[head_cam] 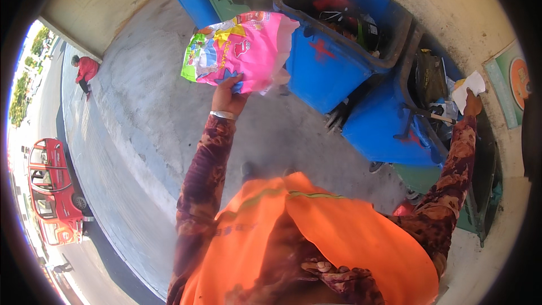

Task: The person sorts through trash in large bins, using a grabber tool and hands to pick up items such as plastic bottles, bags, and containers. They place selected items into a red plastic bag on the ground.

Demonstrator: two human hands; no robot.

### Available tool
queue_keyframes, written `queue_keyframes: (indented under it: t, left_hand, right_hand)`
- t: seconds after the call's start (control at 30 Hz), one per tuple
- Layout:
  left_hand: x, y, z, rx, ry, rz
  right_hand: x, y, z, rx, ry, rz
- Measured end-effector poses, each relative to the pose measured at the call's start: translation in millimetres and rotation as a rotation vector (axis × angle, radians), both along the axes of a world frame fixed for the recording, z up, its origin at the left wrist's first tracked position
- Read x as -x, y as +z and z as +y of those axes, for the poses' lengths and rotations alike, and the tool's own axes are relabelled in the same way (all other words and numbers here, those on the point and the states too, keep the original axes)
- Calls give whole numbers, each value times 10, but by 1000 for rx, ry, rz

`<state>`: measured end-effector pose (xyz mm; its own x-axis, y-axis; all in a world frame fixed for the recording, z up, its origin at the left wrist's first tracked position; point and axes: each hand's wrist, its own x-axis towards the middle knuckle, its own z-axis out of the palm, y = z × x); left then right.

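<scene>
A pink plastic snack bag with a green end and cartoon prints is gripped at its lower edge by my left hand, in front of the blue wheeled bins. Its right end looks torn or cut along the edge. My right hand reaches out to the far right and holds a white piece of paper or tissue over the right-hand blue bin. That bin holds a dark printed bag and mixed rubbish. A pole-like tool handle lies across its rim near my right forearm.
The middle blue bin holds rubbish, with a green bin and another blue bin beyond. Another green bin stands at right by the wall. Left are a person in red and a red vehicle.
</scene>
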<state>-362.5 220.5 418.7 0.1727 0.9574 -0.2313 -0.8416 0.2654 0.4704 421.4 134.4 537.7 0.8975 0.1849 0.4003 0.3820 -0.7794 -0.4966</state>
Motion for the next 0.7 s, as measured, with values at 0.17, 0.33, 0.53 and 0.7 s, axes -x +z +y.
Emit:
queue_keyframes:
  t: [0.17, 0.33, 0.53, 0.7]
  left_hand:
    - [128, 127, -88, 46, -132, 109]
    - [-55, -109, -180, -68, -469, 209]
    - [117, 19, -142, 86, -889, 261]
    - [433, -350, 417, 228, -1147, 487]
  right_hand:
    - [1949, 519, -126, -613, 739, 347]
    - [3639, 357, -161, -615, 1402, 1015]
    - [4970, -454, -34, -330, 1392, 1237]
    - [5805, -1290, -352, -240, 1371, 809]
